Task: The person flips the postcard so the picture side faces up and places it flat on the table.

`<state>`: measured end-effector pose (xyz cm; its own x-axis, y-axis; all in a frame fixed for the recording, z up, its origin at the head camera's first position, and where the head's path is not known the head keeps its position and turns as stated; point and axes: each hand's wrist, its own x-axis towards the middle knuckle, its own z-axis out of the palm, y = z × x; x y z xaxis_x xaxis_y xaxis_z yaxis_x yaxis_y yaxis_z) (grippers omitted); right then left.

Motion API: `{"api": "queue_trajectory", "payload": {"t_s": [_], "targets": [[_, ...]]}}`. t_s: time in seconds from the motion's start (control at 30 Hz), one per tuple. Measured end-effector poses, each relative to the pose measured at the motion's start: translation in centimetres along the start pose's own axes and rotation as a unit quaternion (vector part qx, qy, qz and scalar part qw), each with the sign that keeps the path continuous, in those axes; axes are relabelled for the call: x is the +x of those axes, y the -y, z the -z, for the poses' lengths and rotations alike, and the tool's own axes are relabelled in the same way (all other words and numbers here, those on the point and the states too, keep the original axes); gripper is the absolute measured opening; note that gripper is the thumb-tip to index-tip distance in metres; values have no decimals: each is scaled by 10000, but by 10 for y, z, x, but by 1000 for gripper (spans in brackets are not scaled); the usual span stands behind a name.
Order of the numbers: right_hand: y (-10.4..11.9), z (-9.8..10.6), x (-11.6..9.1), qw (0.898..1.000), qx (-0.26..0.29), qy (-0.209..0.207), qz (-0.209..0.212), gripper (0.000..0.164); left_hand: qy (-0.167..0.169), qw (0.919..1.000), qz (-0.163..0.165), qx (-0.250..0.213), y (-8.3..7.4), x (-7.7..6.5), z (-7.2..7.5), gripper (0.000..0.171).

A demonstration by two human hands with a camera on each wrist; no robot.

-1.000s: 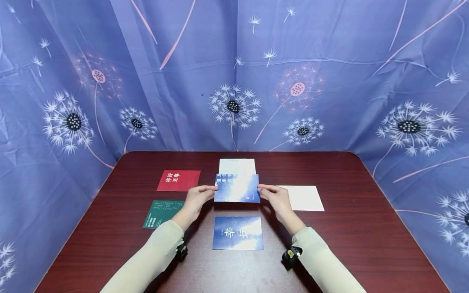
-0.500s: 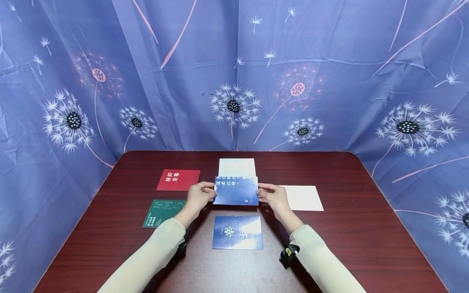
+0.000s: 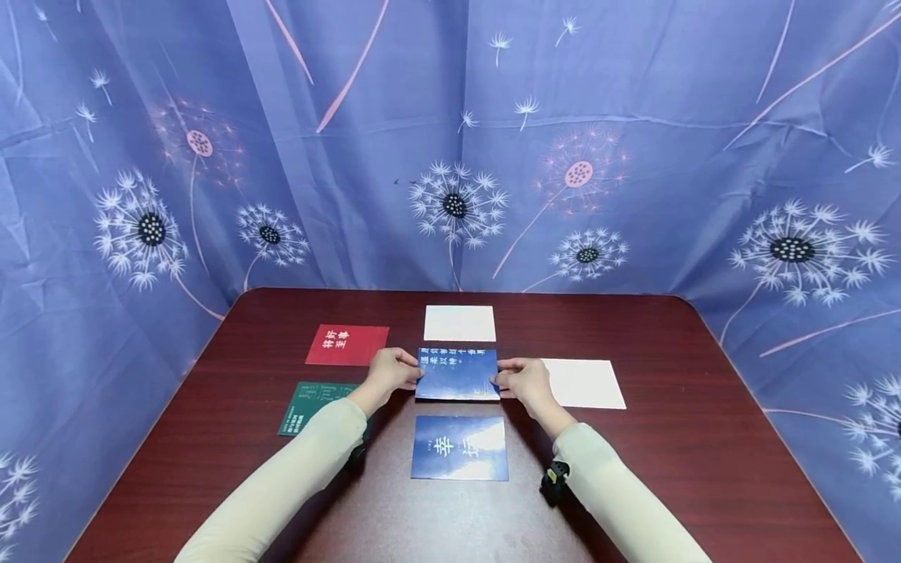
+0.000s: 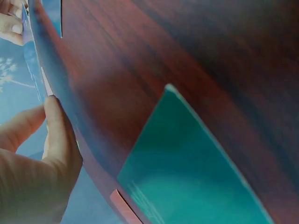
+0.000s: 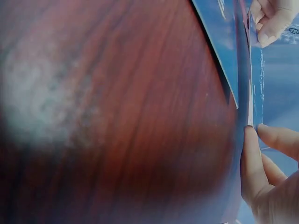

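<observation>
A blue card point(image 3: 457, 375) with white characters along its far edge is held by both hands in the middle of the table. My left hand point(image 3: 387, 379) pinches its left edge between thumb and fingers; my right hand point(image 3: 526, 385) pinches the right edge. In the left wrist view the thumb and fingers of the left hand point(image 4: 42, 149) meet at the card's edge. The right wrist view shows the right hand point(image 5: 271, 168) gripping the opposite edge. Just nearer than the held card lies another blue card point(image 3: 460, 457) with two large white characters.
On the dark red wooden table point(image 3: 676, 469), a white card point(image 3: 460, 323) lies beyond the held card and another white card point(image 3: 584, 383) beside the right hand. At left are a red card point(image 3: 348, 345) and a green card point(image 3: 317, 399), partly behind the left arm. A dandelion-patterned curtain point(image 3: 394, 258) hangs behind.
Both hands have brought the held blue card toward the person and tipped it flatter, uncovering more of the far white card. Its characters now show with less glare. The other cards stay put.
</observation>
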<state>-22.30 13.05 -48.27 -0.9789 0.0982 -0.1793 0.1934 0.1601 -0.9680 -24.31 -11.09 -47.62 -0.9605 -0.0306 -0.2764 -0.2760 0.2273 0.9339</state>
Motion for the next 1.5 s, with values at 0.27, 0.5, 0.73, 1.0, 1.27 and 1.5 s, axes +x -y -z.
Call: {"api": "queue_trajectory", "payload": {"t_s": [0.27,0.5,0.73,1.0,1.27,1.5], "targets": [[-4,-3,3,9995,-302,2,-124,33,-102,9989,150,434,5,2,-3,11],[-1,-4,2,9969,-780,-35,8,32,-119,9986,94,503,7,3,-5,12],[1,-3,1,9939,-1091,-51,159,31,-189,9972,-1,724,6,4,-7,12],[-2,-2,3,9847,-1720,-105,258,31,-206,9953,29,944,5,3,-9,15],[0,-1,5,9830,-1828,-43,195,32,-106,9947,188,1006,1,8,-8,20],[7,5,7,9907,-1345,183,-122,35,46,9949,261,969,-6,6,-4,20]]}}
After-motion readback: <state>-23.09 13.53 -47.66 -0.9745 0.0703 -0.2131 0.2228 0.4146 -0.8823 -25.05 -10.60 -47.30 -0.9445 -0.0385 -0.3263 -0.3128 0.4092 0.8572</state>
